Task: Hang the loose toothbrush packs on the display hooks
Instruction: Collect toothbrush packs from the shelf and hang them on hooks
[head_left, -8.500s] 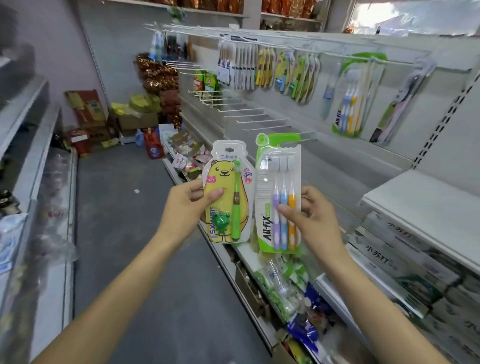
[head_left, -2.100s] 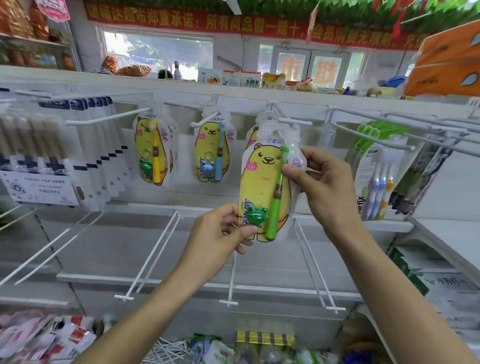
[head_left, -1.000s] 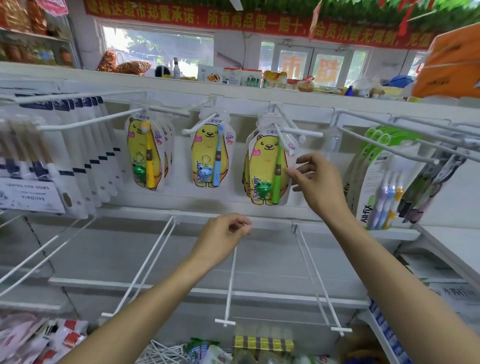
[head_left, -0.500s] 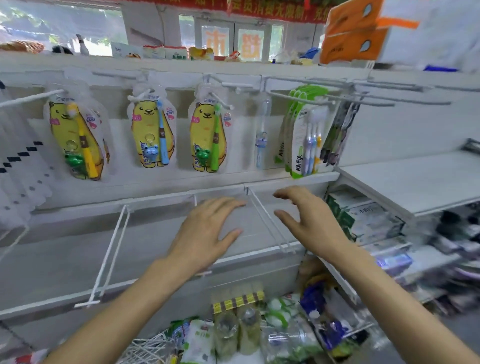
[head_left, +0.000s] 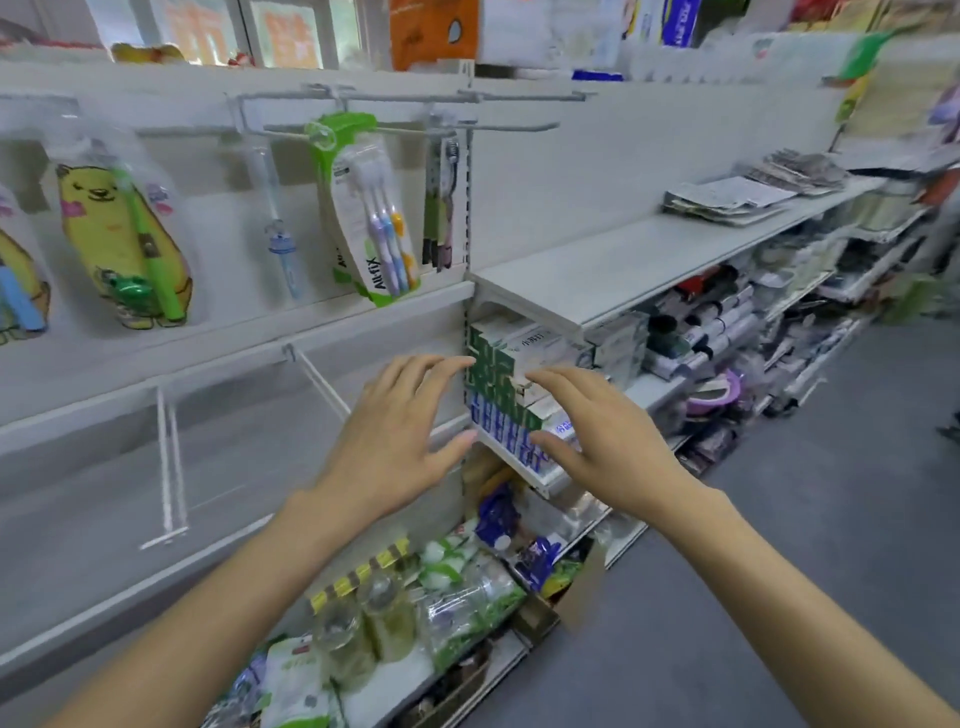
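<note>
Both hands hover empty in front of the shelving, fingers spread. My left hand (head_left: 400, 441) and my right hand (head_left: 597, 436) are held side by side, in front of stacked toothpaste boxes (head_left: 511, 374). Up on the display hooks hang a yellow bear toothbrush pack with a green brush (head_left: 122, 244), a single clear-packed brush (head_left: 283, 228), the green three-brush pack (head_left: 371, 218) and dark brush packs (head_left: 441, 208). Another bear pack (head_left: 18, 280) shows at the left edge.
Bare white hooks (head_left: 169, 457) stick out of the lower panel at left. A white shelf (head_left: 649, 260) runs to the right with papers (head_left: 727, 197) on it. Bagged goods and jars (head_left: 374, 618) crowd the bottom shelf. Grey aisle floor (head_left: 831, 545) lies to the right.
The bear pack I was hanging now stays on its hook and my hands have left it. The view has swung right along the shelving; both empty hands have dropped lower.
</note>
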